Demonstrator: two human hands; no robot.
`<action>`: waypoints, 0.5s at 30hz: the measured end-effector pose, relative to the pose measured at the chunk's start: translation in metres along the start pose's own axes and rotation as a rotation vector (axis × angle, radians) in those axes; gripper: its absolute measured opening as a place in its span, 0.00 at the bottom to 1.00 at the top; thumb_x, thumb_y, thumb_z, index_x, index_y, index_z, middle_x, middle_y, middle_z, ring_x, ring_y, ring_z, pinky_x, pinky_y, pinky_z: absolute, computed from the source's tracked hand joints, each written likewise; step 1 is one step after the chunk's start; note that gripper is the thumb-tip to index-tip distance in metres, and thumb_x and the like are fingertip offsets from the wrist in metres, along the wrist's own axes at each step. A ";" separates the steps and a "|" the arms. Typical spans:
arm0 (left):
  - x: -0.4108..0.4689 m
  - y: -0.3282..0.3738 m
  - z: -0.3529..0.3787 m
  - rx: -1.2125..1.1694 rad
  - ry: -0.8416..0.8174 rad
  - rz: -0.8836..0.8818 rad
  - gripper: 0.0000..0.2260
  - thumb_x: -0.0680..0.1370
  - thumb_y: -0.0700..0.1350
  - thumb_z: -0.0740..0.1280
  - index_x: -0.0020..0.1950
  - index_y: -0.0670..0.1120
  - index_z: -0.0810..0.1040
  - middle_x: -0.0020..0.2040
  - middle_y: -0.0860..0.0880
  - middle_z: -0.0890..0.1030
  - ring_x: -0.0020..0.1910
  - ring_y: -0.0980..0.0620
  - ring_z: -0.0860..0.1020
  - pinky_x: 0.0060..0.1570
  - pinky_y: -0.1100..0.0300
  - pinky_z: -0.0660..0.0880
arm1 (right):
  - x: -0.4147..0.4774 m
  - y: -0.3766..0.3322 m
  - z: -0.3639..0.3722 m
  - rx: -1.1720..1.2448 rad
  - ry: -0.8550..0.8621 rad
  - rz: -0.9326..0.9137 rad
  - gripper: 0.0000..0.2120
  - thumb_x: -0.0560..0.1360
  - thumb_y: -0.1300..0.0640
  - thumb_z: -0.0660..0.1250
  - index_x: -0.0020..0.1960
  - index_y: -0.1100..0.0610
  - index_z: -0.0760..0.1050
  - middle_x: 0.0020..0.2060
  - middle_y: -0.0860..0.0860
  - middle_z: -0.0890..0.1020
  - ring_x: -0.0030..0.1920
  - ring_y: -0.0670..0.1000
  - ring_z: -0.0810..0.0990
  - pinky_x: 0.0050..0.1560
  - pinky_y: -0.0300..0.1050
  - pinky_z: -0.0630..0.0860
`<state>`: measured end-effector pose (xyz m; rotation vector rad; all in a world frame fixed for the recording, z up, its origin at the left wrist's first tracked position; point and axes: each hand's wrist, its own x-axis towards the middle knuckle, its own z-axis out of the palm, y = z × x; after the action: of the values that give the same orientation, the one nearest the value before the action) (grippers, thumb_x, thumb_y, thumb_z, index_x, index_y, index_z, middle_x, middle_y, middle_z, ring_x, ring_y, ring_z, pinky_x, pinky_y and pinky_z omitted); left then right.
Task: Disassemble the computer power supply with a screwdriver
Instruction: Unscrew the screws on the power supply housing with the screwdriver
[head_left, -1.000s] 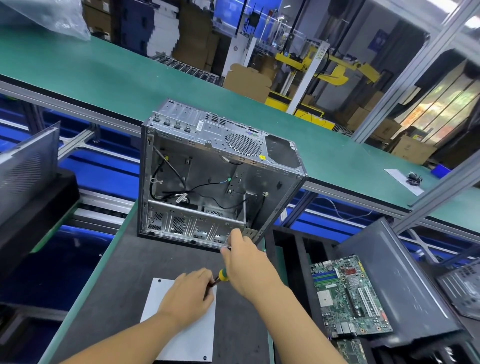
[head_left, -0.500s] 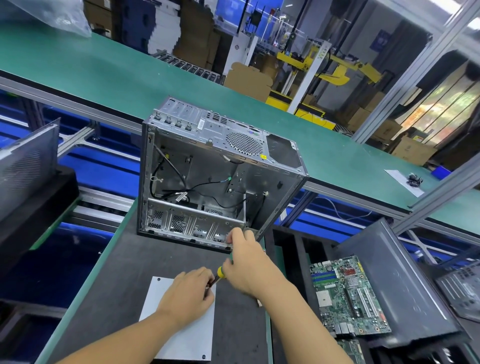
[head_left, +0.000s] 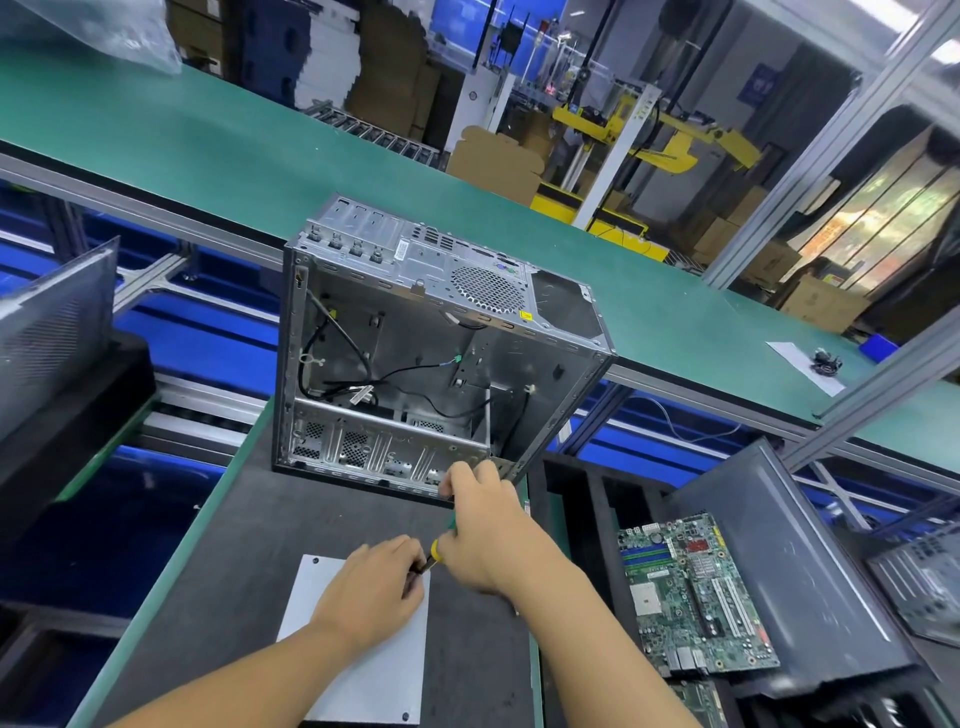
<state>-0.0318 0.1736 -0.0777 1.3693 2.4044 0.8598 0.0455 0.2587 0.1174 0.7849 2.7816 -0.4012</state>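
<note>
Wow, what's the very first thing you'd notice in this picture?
The big grey metal computer case stands open in the middle, on the dark work mat, and looks nearly empty inside. Right in front of it, the left hand and the right hand both hold a small yellow-and-green screwdriver. Off to the right lies a green circuit board.

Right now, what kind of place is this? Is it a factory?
Probably a factory line where computers get taken apart. A long green conveyor belt runs past, an emptied computer case stands open in front, and a bare circuit board lies to its right.
</note>
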 end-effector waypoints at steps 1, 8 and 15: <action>0.000 0.000 0.000 -0.006 0.006 -0.001 0.03 0.77 0.50 0.59 0.44 0.57 0.66 0.38 0.60 0.69 0.40 0.55 0.72 0.47 0.60 0.65 | 0.000 -0.001 0.001 -0.029 0.013 0.013 0.14 0.77 0.54 0.62 0.60 0.53 0.63 0.57 0.52 0.66 0.52 0.56 0.68 0.44 0.49 0.67; 0.001 0.004 -0.001 0.000 0.014 -0.043 0.02 0.78 0.50 0.60 0.47 0.55 0.68 0.44 0.58 0.76 0.43 0.54 0.76 0.51 0.60 0.68 | 0.001 -0.001 0.004 -0.083 0.090 -0.012 0.08 0.80 0.58 0.59 0.58 0.56 0.64 0.54 0.54 0.68 0.45 0.57 0.69 0.42 0.49 0.67; 0.001 0.009 -0.005 -0.023 0.040 -0.079 0.04 0.78 0.50 0.64 0.45 0.53 0.70 0.43 0.56 0.79 0.44 0.53 0.78 0.51 0.60 0.68 | 0.000 -0.002 0.010 -0.016 0.094 -0.044 0.09 0.79 0.54 0.62 0.56 0.55 0.65 0.54 0.52 0.69 0.48 0.58 0.74 0.43 0.49 0.70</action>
<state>-0.0283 0.1757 -0.0684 1.2511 2.4525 0.8999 0.0458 0.2534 0.1082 0.7584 2.8901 -0.3584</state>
